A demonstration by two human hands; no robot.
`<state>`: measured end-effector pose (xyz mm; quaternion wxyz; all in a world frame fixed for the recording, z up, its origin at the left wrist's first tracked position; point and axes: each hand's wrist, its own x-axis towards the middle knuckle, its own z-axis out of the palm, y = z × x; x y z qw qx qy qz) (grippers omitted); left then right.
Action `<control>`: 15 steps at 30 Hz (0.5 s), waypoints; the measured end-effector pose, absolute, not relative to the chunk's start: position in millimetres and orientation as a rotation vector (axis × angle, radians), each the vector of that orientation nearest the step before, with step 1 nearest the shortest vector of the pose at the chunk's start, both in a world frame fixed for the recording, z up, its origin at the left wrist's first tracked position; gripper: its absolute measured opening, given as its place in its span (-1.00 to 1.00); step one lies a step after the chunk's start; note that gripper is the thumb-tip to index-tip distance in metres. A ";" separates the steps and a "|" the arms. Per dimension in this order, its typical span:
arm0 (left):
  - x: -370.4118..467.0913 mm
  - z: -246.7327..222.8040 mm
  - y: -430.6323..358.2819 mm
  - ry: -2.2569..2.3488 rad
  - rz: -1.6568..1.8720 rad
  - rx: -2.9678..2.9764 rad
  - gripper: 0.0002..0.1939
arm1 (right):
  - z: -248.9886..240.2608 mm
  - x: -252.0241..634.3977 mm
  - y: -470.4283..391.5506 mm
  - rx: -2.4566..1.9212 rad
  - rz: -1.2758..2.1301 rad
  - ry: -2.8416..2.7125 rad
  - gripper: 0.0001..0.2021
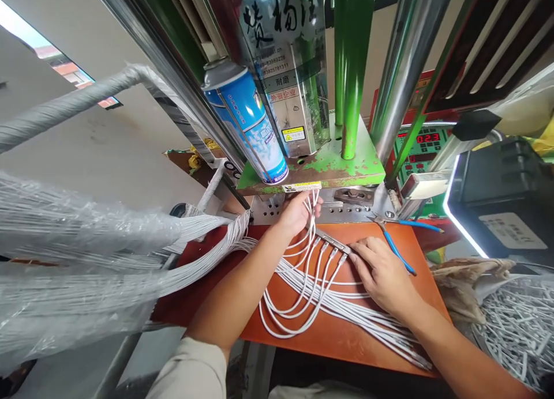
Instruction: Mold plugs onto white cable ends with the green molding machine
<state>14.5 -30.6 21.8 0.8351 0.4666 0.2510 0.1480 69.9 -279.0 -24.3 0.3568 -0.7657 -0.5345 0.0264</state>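
My left hand [298, 213] is closed around several thin white cables [312, 206], just below the green press plate. A metal mould bar [331, 239] lies slantwise on the orange-brown worktop [346, 341], with white cable ends set in a row along its near edge. At the bar's right end, my right hand [375, 267] pinches it between thumb and fingers. Loops of cable hang from the bar toward me. Under them a flat bundle of white cables [372, 321] runs to the right. The cable ends inside my left hand are hidden.
Above my hands is the green press plate [363, 168], carrying a blue spray can [246, 119]. Blue-handled pliers [393, 243] lie right of the bar. Plastic-wrapped cable bundles [86, 226] hang at left. A bag of white plastic pieces [519, 324] and a black lamp [502, 197] stand at right.
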 end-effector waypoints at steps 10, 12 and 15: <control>12.9 -2.8 -26.1 0.330 0.371 1.068 -0.63 | -21.1 71.2 -279.2 -1.958 0.145 -1.386 -0.80; 14.2 -1.4 -26.8 0.340 0.372 1.061 -0.63 | -20.4 72.3 -281.9 -1.967 0.167 -1.382 -0.80; 14.9 1.4 -28.2 0.391 0.365 1.059 -0.60 | -13.5 82.3 -280.5 -1.974 0.238 -1.402 -0.77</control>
